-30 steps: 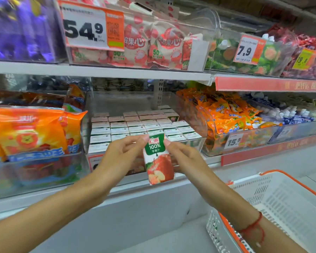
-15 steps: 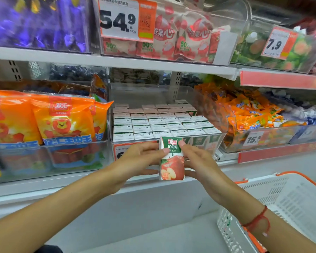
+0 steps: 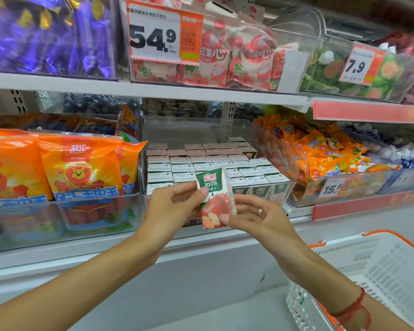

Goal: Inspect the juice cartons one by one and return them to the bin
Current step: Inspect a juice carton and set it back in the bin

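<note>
Green and red print marks the small juice carton (image 3: 213, 199) now held in front of the clear bin (image 3: 289, 187), just below its front edge. The left hand (image 3: 175, 206) pinches the carton's upper left edge with thumb and fingertips, and the right hand (image 3: 256, 216) grips its lower right edge, thumb on the front face near the bottom corner. A moment ago the carton stood upright and square to the camera; now it is tilted, and its narrow white side panel has turned into sight, so the person appears to be rotating it to check another face. That suggests the inspection of this carton is under way and not yet finished: it is out of the bin, held clear of the other cartons (image 3: 201, 168), which sit in neat rows inside. Once the remaining faces are seen, the carton would need to go back into the bin, probably into the front row. Orange snack bags (image 3: 77, 168) fill the bin to the left, and a white basket (image 3: 380, 271) stands at lower right.
</note>
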Demonstrator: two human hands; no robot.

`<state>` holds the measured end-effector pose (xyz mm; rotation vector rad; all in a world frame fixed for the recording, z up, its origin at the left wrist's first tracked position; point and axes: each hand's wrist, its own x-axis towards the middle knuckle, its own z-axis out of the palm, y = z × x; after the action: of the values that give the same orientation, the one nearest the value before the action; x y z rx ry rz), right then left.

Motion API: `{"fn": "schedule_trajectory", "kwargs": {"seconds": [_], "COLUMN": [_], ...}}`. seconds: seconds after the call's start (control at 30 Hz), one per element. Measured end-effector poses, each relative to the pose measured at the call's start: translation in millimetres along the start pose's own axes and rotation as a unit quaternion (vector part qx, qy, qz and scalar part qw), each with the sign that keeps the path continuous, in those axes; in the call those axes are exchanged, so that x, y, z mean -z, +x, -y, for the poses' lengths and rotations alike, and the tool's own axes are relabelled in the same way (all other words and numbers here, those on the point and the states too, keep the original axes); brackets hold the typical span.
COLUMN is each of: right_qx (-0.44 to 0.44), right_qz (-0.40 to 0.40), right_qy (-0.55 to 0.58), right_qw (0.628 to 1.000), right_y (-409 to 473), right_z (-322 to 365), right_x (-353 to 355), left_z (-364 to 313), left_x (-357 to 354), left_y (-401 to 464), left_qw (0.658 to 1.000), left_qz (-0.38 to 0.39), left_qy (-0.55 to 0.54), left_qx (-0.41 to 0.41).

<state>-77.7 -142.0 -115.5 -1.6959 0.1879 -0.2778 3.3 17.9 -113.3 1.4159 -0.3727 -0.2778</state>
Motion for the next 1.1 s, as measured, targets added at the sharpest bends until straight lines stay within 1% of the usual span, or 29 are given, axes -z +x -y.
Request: {"fn": "schedule_trajectory", "kwargs": {"seconds": [0.03,0.1,0.2,0.27,0.33,0.4,0.47,0.57,0.73,0.8,0.87,0.93,0.97,1.03,1.1], "right_qx": [0.027,0.078,0.122,0.129,0.114,0.073,0.023,-0.024,-0.043,-0.054,-0.073,-0.082,-0.08,-0.072,-0.058], "right_qz": [-0.025,-0.064,-0.104,-0.099,-0.069,-0.037,-0.028,-0.028,0.009,0.043,0.099,0.147,0.158,0.144,0.104], "right_qy": [-0.025,-0.081,-0.154,-0.172,-0.141,-0.077,-0.038,-0.005,0.006,0.007,0.021,0.048,0.065,0.098,0.098], "right_qw": [0.999,0.992,0.975,0.972,0.981,0.994,0.999,0.999,0.999,0.998,0.992,0.985,0.982,0.982,0.988], "right_y": [0,-2,-5,-5,-4,-1,2,3,-1,0,1,1,2,2,2], "right_z": [1,1,-3,-4,-1,5,7,5,4,6,8,9,9,7,5], "right_x": [-2,-6,-10,-8,-4,-1,1,0,1,4,9,12,12,11,9], "left_z": [-1,-2,-1,2,2,-1,-4,-4,-1,0,0,-1,-1,-2,-2], "left_x": [0,-1,-5,-6,-4,-2,-2,-5,-4,-5,-6,-5,-5,-5,-5], "left_y": [1,1,-2,-2,-1,2,4,2,1,0,1,3,4,4,3], "left_qw": [1.0,0.998,0.996,0.996,0.996,0.996,0.995,0.991,0.992,0.992,0.993,0.993,0.992,0.99,0.99], "left_qz": [-0.013,-0.012,0.022,0.045,0.058,0.07,0.089,0.121,0.12,0.121,0.11,0.092,0.09,0.1,0.104], "left_qy": [0.01,0.025,0.048,0.054,0.046,0.042,0.049,0.062,0.047,0.023,-0.014,-0.057,-0.07,-0.081,-0.083], "left_qx": [-0.025,-0.057,-0.066,-0.06,-0.04,-0.021,-0.01,-0.003,0.012,0.02,0.035,0.048,0.051,0.052,0.048]}}
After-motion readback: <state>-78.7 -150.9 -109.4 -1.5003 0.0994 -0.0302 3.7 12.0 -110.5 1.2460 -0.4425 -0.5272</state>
